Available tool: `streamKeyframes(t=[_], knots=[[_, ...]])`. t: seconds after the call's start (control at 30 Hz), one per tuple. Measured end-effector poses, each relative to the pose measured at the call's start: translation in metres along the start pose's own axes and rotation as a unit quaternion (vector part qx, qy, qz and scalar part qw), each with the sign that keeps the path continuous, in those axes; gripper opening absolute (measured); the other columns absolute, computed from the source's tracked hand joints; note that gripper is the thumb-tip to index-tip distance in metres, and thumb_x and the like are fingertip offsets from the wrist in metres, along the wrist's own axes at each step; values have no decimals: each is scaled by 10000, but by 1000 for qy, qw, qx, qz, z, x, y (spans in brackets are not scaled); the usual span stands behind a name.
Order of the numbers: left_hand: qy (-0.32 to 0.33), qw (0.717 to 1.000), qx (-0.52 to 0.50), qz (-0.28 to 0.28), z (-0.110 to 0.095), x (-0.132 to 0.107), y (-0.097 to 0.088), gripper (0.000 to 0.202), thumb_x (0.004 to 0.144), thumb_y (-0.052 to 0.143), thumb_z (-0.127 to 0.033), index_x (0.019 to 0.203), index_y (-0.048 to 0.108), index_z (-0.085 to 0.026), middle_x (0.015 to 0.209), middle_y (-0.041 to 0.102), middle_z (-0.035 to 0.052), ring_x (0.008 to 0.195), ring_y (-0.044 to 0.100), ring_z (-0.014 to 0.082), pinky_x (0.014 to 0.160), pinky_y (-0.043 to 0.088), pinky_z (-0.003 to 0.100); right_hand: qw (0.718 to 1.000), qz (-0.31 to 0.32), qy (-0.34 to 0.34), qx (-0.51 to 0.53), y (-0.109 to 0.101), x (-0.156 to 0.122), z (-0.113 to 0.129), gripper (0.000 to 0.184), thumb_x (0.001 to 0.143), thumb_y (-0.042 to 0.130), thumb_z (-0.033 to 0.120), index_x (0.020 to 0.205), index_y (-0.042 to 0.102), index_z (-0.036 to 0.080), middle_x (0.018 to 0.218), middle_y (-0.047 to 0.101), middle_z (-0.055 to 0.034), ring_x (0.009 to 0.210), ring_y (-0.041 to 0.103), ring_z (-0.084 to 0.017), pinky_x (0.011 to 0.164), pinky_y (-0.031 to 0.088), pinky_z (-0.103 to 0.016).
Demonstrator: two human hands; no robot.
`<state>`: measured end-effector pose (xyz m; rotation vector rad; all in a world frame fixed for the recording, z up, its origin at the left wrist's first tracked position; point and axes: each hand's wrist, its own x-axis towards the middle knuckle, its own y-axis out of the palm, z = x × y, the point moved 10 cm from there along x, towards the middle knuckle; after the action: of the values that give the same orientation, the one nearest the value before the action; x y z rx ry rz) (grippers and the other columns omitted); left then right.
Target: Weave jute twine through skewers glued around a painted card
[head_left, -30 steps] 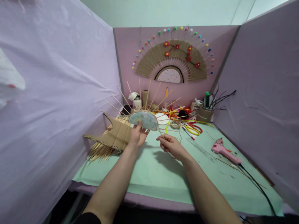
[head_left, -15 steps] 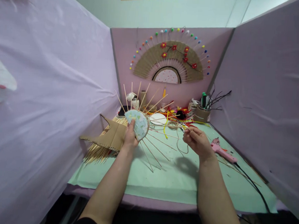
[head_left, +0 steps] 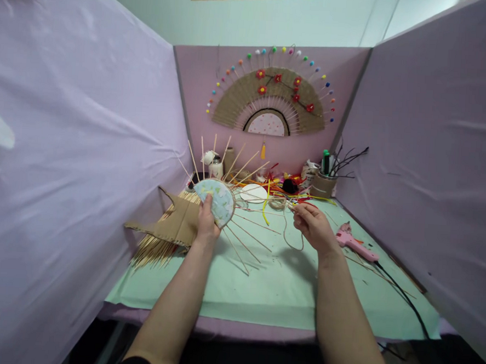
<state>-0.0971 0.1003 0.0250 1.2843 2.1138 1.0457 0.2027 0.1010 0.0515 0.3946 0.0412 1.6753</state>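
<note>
My left hand (head_left: 208, 218) grips a half-round fan base (head_left: 217, 199) covered in pale blue floral fabric, with the thumb on its face. Thin wooden sticks (head_left: 252, 246) radiate from its curved edge. To the right of it, my right hand (head_left: 311, 222) is closed in a pinch on a length of twine (head_left: 292, 246), close to the tips of some sticks. The twine hangs in a loose loop below the fingers. Exactly how it passes around the stick tips is too small to make out.
Left lie cut cardboard (head_left: 178, 222) and a pile of sticks (head_left: 152, 253). A pink glue gun (head_left: 356, 245) with a black cord lies right. Behind are a white disc (head_left: 254, 193), a twine coil (head_left: 277, 203), jars and a pot of twigs (head_left: 324, 184). A decorated fan (head_left: 273, 90) hangs behind.
The whole view has shifted slightly, so everything sits a little further left. Both hands keep their hold, and the fan base stays at about the same tilt.
</note>
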Motion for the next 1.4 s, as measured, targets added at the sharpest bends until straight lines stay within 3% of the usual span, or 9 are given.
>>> streamKeyframes(t=[0.17,0.37,0.57,0.67,0.73,1.07,1.27,1.4], knots=[[34,998,-32,33,-9,-2,8,269,732,707,-303,981,615,-259,1018,697,13,956,642,143,897,480,323,999,36,15,-33,8,-1,-8,285,688,699,425,775,613,168,534,431,40,461,310,-61,425,198,-212],[5,994,-70,84,-6,0,15,272,721,721,-259,972,621,-288,1121,664,1,1036,608,141,939,454,366,987,89,27,-127,29,-4,-17,301,704,671,441,831,628,170,570,494,30,480,358,-78,453,251,-216],[-39,989,-122,73,3,-1,15,222,806,631,-266,1027,621,-250,1154,650,36,1099,577,165,964,446,391,921,175,32,-347,89,-19,-60,178,742,569,290,624,601,161,545,555,12,530,450,-106,537,332,-231],[-67,987,-132,61,10,-5,17,220,836,587,-286,1046,623,-230,1152,651,45,1103,577,169,953,459,363,904,209,20,-373,118,-32,-78,184,773,515,274,647,598,167,559,576,12,533,460,-108,560,343,-232],[-87,985,-136,65,14,-8,21,239,849,566,-301,1071,621,-231,1146,654,43,1097,580,169,944,467,346,901,213,19,-377,127,-37,-83,194,793,494,286,675,598,171,572,585,10,541,471,-112,568,345,-233],[-163,968,-143,129,33,-29,38,272,920,430,-272,1088,622,-176,1081,676,60,1069,591,150,962,446,306,892,162,11,-422,115,-32,-76,219,827,469,332,696,589,204,618,599,12,630,515,-128,601,337,-233],[-135,971,-131,150,28,-27,36,246,871,503,-144,1065,623,-237,1076,677,25,1076,586,160,963,435,360,892,177,-5,-417,118,-33,-84,225,843,468,348,838,630,192,725,639,-17,697,560,-148,663,387,-261],[-121,974,-118,153,21,-22,34,285,813,583,-126,1043,621,-290,1144,652,12,1124,557,191,955,424,427,892,127,-50,-432,112,-31,-76,312,809,540,383,1011,608,155,860,650,-73,752,574,-178,706,423,-300]])
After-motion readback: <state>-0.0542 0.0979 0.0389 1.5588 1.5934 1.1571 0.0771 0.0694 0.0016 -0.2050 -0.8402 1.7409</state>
